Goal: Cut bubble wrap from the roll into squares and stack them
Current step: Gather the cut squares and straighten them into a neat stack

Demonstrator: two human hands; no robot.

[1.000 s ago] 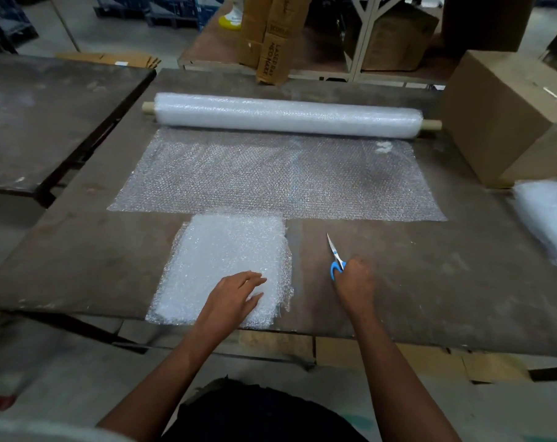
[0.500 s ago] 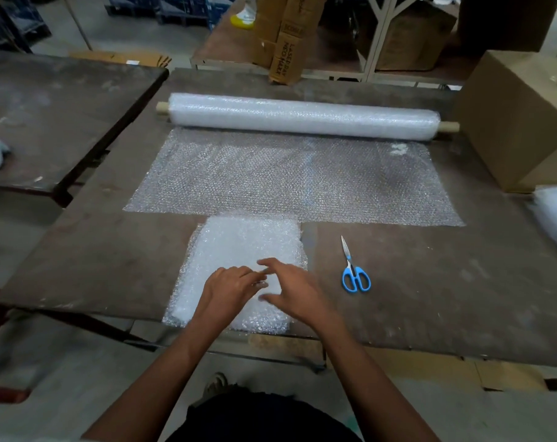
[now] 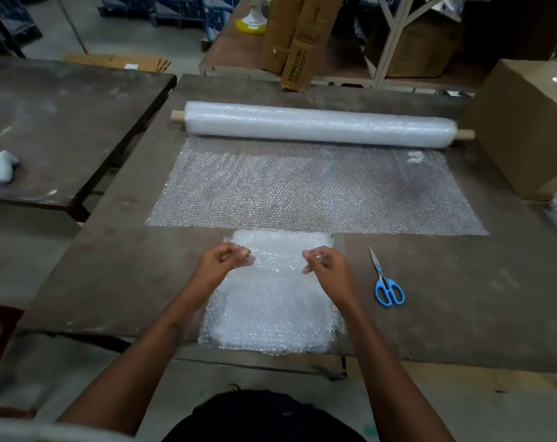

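Over the stack of squares at the table's near edge, our 2 hands pinch the top sheet; left hand and right hand each have fingers curled closed on the wrap, palms down, forearms converging from below; the roll lies beyond its unrolled length; scissors rest just right of the stack, untouched.

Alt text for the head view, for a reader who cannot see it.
Both hands, left hand and right hand, pinch a cut bubble wrap piece at the near table edge. Beyond it lies an unrolled sheet from the roll; blue scissors rest at right.
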